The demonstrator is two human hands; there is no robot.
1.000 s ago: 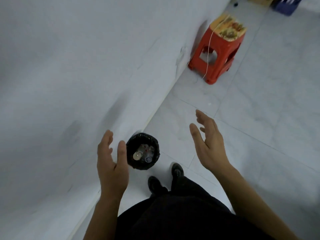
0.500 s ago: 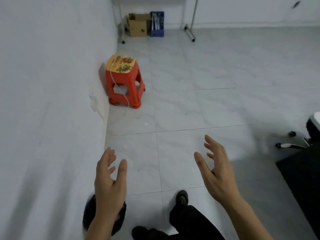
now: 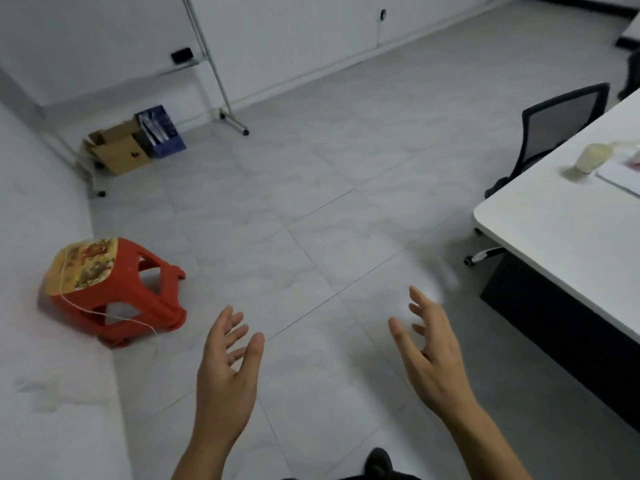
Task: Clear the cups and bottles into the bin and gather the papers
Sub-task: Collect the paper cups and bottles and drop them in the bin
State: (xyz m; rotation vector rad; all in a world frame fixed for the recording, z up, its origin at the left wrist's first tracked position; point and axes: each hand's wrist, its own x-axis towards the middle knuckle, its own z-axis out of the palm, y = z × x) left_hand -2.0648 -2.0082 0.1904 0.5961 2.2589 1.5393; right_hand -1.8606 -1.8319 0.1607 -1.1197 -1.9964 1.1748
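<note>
My left hand [image 3: 227, 379] and my right hand [image 3: 431, 355] hang over the tiled floor, both empty with fingers spread. On the white table [image 3: 554, 230] at the right stands a pale plastic cup [image 3: 590, 160], and a sheet of paper [image 3: 620, 174] lies just right of it at the frame edge. The bin is out of view.
A red stool [image 3: 114, 289] with a white cord over it stands by the left wall. A cardboard box [image 3: 119, 148] and a blue box [image 3: 159, 131] sit in the far corner beside a metal stand [image 3: 216, 69]. A black office chair [image 3: 554, 129] stands behind the table.
My view has swung up and to the right, away from the black bin holding bottles by the wall. The table and chair have come into sight. Both hands stay open and empty.
</note>
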